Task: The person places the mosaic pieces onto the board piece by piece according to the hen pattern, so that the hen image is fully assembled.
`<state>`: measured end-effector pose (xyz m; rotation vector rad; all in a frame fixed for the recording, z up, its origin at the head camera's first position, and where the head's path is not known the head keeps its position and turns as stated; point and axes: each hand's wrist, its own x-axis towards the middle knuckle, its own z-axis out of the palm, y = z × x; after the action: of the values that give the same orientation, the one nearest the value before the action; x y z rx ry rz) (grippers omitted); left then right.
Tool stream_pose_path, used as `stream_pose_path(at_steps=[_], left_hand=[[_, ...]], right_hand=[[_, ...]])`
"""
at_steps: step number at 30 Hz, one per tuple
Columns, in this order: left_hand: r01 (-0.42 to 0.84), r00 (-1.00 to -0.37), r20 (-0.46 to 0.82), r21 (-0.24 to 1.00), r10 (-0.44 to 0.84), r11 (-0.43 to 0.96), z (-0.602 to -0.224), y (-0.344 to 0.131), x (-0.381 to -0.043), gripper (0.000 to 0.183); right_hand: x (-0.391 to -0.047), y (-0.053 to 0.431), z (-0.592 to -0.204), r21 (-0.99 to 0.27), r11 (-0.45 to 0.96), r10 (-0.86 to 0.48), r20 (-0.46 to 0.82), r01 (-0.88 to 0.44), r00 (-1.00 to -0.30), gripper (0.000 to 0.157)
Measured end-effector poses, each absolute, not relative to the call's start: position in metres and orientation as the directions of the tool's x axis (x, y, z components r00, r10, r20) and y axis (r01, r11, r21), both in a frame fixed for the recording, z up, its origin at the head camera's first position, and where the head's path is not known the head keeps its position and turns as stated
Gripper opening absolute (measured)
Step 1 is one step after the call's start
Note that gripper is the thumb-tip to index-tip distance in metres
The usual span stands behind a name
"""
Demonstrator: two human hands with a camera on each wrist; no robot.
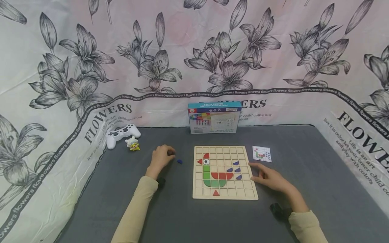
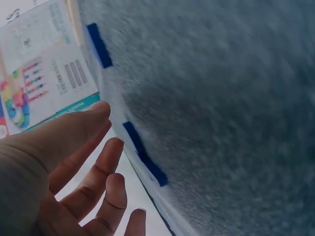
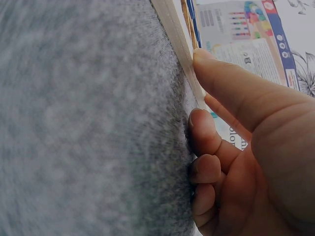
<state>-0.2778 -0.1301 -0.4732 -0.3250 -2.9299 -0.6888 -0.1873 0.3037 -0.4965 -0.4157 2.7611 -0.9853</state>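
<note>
A wooden grid board (image 1: 240,194) lies flat on the table, bearing red, green and blue pieces arranged like a bird. Along its right edge, my right hand (image 1: 271,179) touches the rim with thumb (image 3: 211,69) and index finger; the other fingers are bent. My left hand (image 1: 161,157) hovers left of the board, thumb and fingers apart, with nothing held. Just beside it lies a small blue half-round piece (image 1: 180,161). The left wrist view shows one blue piece (image 2: 100,45) farther off and another blue piece (image 2: 145,155) close to the fingertips.
A pattern card (image 1: 262,154) lies right of the board. Behind stands a toy box (image 1: 214,118) against the flowered cloth. At the back left are a white game controller (image 1: 123,134) and a small figurine (image 1: 132,143). The grey table (image 1: 182,219) extends around the board.
</note>
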Motion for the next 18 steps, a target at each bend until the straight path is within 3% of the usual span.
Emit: stream_pose_path(at_steps=[18], left_hand=[[0.175, -0.984, 0.096, 0.357, 0.150, 0.918, -0.4711, -0.1285, -0.2857, 0.016]], right_hand=[[-0.1859, 0.3030, -0.4945, -0.631, 0.748, -0.320, -0.070, -0.207, -0.945, 0.059]])
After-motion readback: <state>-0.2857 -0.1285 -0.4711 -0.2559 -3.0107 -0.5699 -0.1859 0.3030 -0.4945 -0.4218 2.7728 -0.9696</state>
